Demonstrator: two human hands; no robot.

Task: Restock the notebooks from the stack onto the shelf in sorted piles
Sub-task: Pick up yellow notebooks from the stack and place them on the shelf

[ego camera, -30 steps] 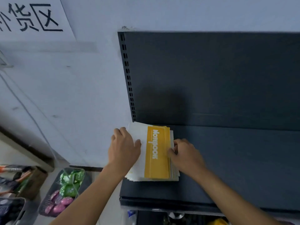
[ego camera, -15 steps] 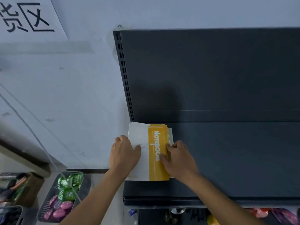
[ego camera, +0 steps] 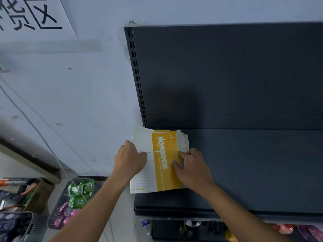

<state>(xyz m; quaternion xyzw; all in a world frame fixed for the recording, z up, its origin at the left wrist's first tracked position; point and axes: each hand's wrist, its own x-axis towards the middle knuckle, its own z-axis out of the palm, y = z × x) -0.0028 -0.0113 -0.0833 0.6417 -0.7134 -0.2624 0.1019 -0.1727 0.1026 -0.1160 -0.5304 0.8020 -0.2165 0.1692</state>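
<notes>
A stack of notebooks [ego camera: 159, 161] is shown at the left end of a dark shelf [ego camera: 253, 172]. Its left edge is gripped by the left hand [ego camera: 130, 158], its right edge pinched by the right hand [ego camera: 190, 165]. No sorted piles are seen yet; sorting is judged barely begun.

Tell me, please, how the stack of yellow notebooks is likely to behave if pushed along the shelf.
The notebook stack probably shears rather than slides as one: its right edges are fanned. The covers look thin, so single copies likely flex. Its left edge overhangs the shelf, so it might tip.
</notes>
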